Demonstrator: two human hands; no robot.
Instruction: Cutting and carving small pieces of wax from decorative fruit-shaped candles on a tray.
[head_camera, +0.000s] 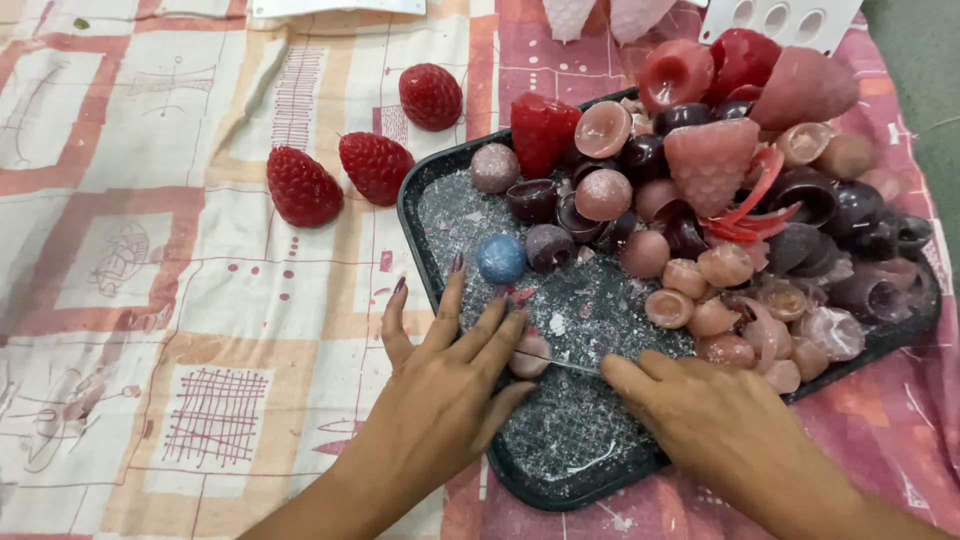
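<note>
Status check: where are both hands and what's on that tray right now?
Left hand fingers spread on dark tray, touching a pink wax piece. Right hand flat on tray's near edge. Blue ball just ahead; wax shavings underneath.

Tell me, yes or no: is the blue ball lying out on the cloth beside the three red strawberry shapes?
No. The blue ball sits inside the dark tray, just beyond the left hand.

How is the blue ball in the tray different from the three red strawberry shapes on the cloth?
The blue ball is round and smooth; the red strawberry shapes are tapered with bumpy skin. The ball is smaller than each strawberry shape. The ball lies inside the black tray, just beyond the left hand; the strawberry shapes lie outside it on the patterned cloth. No hand touches either.
</note>
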